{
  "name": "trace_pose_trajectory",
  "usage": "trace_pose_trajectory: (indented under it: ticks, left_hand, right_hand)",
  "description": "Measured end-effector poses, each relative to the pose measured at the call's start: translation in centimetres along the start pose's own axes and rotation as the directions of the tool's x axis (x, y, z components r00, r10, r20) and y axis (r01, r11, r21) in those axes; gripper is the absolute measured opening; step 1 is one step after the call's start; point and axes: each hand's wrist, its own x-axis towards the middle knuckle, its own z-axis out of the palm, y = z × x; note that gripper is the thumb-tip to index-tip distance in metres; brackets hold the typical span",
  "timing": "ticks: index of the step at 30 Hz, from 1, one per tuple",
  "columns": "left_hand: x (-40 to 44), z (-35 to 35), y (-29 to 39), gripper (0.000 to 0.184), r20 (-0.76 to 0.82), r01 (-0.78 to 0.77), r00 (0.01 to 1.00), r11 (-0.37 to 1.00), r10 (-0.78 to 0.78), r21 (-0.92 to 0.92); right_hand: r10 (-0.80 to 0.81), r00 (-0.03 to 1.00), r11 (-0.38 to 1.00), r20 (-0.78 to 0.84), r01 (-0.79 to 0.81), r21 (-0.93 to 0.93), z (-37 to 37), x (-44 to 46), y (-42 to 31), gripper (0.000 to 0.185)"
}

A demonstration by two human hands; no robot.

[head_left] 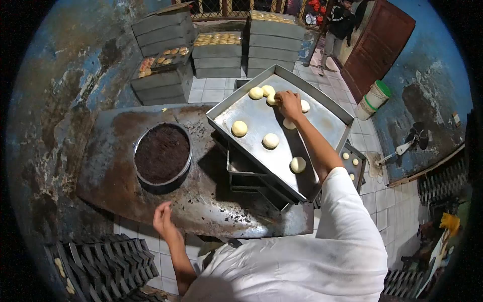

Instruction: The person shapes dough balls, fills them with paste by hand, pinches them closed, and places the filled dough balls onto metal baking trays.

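My right hand (289,104) reaches into a large metal baking tray (322,103), its fingers closed on a pale dough ball (272,99) at the far side. Other dough balls lie around it, including one (256,93) to the left and one (305,105) just right of the hand. Nearer me in the tray sit a dough ball (239,129), another (270,140) and a third (298,164). My left hand (164,219) hovers by the table's front edge, fingers loosely apart and holding nothing. A round metal pot (190,151) of dark brown crumbly filling (163,153) stands beyond it.
The tray rests tilted on stacked trays (244,166) on the worn metal table (110,166). Stacked trays of bread (217,39) line the back. Another tray with dough balls (354,163) is low at right. Buckets (373,99) and a person (336,30) are near the door.
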Motion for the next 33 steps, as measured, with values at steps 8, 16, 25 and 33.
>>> trace_pose_trajectory:
  ticks: [8,16,25,33]
  left_hand:
    - [0.1,13.2,5.5,0.013,0.449,-0.232,0.838,0.946,0.312,-0.225]
    - [-5.3,18.3,6.1,0.025,0.575,0.096,0.81,0.941,0.115,-0.324]
    - [-4.4,7.3,-2.1,0.036,0.686,0.807,0.566,0.477,-0.458,-0.347]
    - [2.7,-1.1,-7.8,0.026,0.387,0.78,0.619,0.478,-0.683,-0.405]
  right_hand:
    - [0.241,0.951,0.8,-0.192,-0.083,0.594,-18.3,-5.9,-10.4,0.023]
    - [0.47,0.883,0.405,0.003,-0.218,0.888,-19.2,-17.0,-26.2,0.019]
    - [-0.12,0.592,-0.719,0.797,-0.605,0.341,-3.1,-29.8,-29.2,0.038]
    - [0.397,0.574,0.848,0.716,-0.529,-0.046,6.6,-40.6,-27.1,0.046]
